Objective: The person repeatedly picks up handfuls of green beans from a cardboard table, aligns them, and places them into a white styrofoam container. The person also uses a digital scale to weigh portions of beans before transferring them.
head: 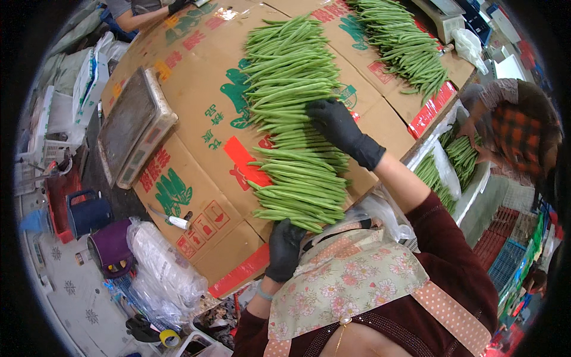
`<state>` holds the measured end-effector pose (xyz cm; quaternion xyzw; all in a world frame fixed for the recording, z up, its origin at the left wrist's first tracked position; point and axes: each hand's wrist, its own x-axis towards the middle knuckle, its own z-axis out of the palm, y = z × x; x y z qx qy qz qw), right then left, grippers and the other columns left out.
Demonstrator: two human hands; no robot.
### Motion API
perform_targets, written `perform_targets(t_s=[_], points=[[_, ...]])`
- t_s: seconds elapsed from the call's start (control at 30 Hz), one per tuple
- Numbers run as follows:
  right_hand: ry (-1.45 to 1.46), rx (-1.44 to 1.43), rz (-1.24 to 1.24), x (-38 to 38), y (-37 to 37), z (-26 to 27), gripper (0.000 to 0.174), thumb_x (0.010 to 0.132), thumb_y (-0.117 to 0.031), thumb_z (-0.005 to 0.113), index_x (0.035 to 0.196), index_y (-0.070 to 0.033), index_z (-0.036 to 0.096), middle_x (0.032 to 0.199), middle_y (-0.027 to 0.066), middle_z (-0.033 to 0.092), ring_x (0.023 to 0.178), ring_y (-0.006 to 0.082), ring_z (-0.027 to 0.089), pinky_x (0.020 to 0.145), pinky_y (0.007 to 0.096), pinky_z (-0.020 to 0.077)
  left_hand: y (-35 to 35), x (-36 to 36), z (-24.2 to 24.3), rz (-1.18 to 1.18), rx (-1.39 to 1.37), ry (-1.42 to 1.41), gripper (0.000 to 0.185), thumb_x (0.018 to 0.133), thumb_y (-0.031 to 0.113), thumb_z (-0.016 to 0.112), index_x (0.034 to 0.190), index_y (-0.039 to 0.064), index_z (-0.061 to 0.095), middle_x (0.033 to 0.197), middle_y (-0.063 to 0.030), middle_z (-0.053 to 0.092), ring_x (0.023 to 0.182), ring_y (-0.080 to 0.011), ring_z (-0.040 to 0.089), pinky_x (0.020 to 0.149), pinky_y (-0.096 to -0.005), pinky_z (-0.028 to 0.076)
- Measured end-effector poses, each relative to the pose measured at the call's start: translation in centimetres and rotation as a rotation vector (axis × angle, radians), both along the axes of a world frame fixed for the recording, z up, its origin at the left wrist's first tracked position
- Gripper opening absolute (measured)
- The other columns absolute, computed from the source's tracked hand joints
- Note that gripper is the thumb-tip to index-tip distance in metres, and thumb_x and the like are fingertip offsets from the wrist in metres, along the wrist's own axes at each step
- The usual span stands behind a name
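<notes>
A long row of green beans [294,89] lies on flattened printed cardboard [196,147], the beans mostly side by side across the row. My right hand [337,127], in a black glove, touches the bean ends on the row's right side. Its fingertips bend over the beans, so I cannot tell if it grips any. At the near end of the row is my left hand [286,250], also black-gloved, with its fingers against the last beans and partly hidden. Red tape [245,160] on the cardboard runs under the beans.
A flat-topped weighing scale [134,127] stands left. A white-handled knife [178,222] lies near the left edge. A second bean row [401,44] is at the far right. A co-worker [513,129] handles beans in a container at right; another person's arm [147,18] reaches in at upper left.
</notes>
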<state>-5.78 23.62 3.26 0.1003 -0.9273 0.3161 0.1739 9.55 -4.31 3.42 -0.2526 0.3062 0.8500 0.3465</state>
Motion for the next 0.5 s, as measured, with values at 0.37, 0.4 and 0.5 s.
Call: perform_targets(t_s=[0.37, 0.4, 0.5], points=[[-0.377, -0.256, 0.194, 12.8, -7.4, 1.0, 0.03, 0.073, -0.009, 0.06, 0.103, -0.004, 0.057, 0.094, 0.0188, 0.057, 0.087, 0.0367, 0.054, 0.075, 0.0438, 0.0437, -0.6, 0.0, -0.6, 0.017, -0.024, -0.089, 0.034, 0.093, 0.02, 0.042, 0.12, -0.001, 0.047, 0.121, -0.0172, 0.052, 0.115, -0.0291, 0.048, 0.1, -0.0418, 0.039], [-0.406, -0.262, 0.156, 11.5, -6.5, 0.3, 0.03, 0.073, -0.009, 0.059, 0.103, -0.004, 0.057, 0.094, 0.019, 0.057, 0.088, 0.0369, 0.054, 0.075, 0.0439, 0.0437, -0.7, 0.0, -0.6, -0.006, -0.073, -0.062, 0.034, 0.093, 0.02, 0.043, 0.12, -0.001, 0.047, 0.121, -0.0169, 0.052, 0.114, -0.029, 0.049, 0.1, -0.0418, 0.04], [-0.092, -0.163, 0.056, 6.2, -3.2, -0.7, 0.026, 0.075, -0.011, 0.059, 0.1, -0.004, 0.058, 0.089, 0.0198, 0.058, 0.084, 0.0383, 0.054, 0.073, 0.044, 0.0441, -0.9, 0.0, -0.7, 0.007, -0.075, -0.041, 0.033, 0.093, 0.019, 0.044, 0.119, 0.0, 0.048, 0.12, -0.016, 0.053, 0.113, -0.0286, 0.05, 0.098, -0.0418, 0.041]])
